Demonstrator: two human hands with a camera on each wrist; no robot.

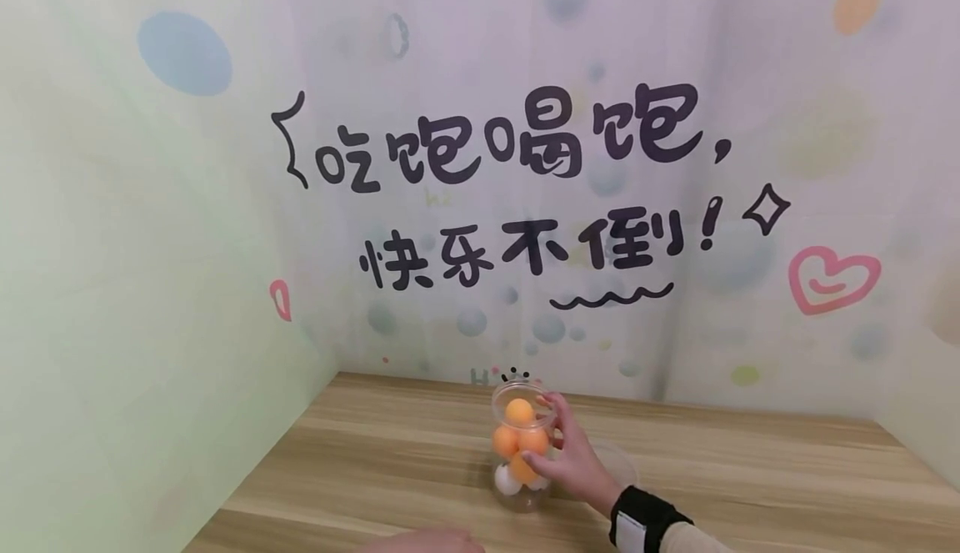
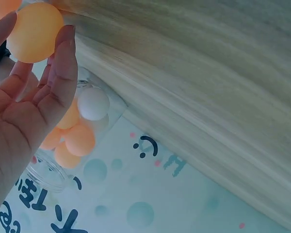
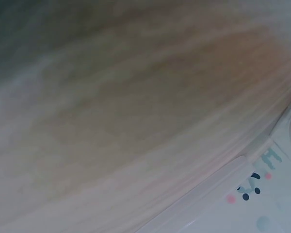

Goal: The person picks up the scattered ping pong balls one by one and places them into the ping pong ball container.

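Observation:
My right hand grips a clear plastic jar from its right side, thumb in front. The jar stands upright and uncovered on the table, with several orange ping-pong balls and white ones inside. My left hand pinches an orange ping-pong ball between thumb and fingers. Part of another orange ball shows at that view's top left corner; whether the hand touches it, I cannot tell. In the head view only the back of the left hand shows, at the bottom edge.
A round clear lid lies on the wooden table, right of the jar and behind my right wrist. A printed fabric wall rises at the table's back, and another closes the left side.

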